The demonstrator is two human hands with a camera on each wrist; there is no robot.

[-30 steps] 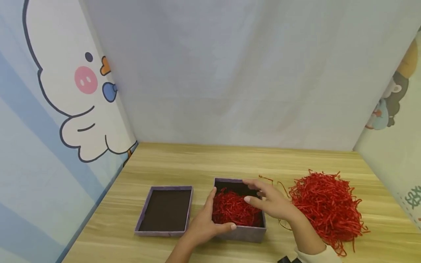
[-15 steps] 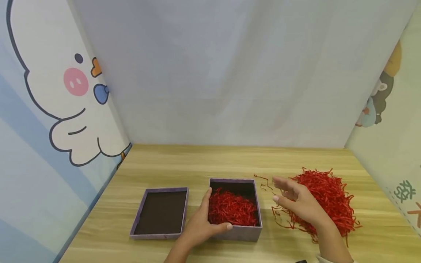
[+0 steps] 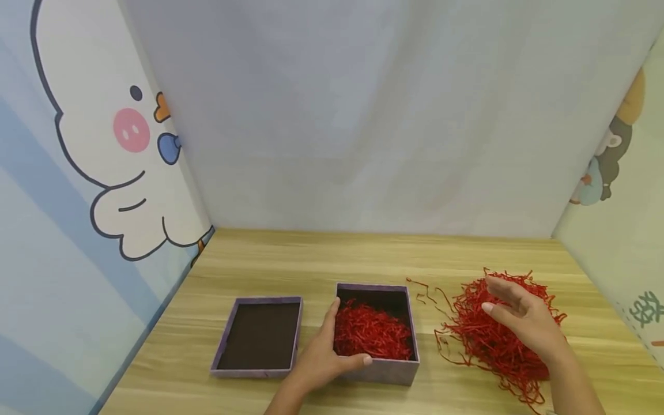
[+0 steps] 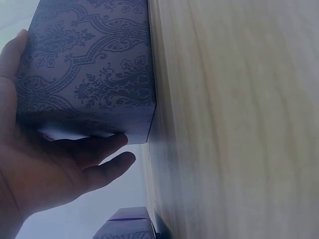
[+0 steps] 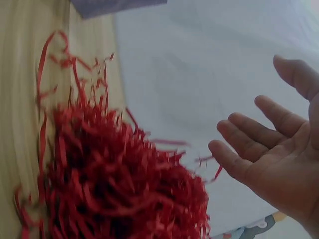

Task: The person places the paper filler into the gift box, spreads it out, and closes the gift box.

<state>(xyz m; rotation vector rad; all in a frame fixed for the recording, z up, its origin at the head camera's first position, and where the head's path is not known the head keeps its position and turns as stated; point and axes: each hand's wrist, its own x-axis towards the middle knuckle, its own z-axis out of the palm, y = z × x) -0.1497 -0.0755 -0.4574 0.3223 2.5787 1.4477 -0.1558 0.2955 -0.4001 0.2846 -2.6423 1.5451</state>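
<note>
A purple patterned box [image 3: 378, 372], damask-printed in the left wrist view, stands on the table with red shredded paper [image 3: 370, 331] inside. My left hand [image 3: 321, 357] holds its near left corner, thumb over the front wall and index finger up along the left side. In the left wrist view, two fingers of the left hand [image 4: 60, 164] reach past the box's edge. A big heap of red shredded paper [image 3: 482, 340] lies to the right. Over it hovers my right hand [image 3: 529, 317], holding nothing; the right wrist view shows its fingers spread and slightly bent beside the heap.
Left of the box lies a shallow lid [image 3: 256, 337], its dark inside facing up. Loose red strands [image 3: 448, 346] trail across the wooden table [image 3: 311, 253] between box and heap. A pale curtain [image 3: 332, 144] rises behind, with printed cloths at both sides.
My right hand has moved from over the box rightward to the heap of shredded paper. The left hand has stayed on the box's corner.
</note>
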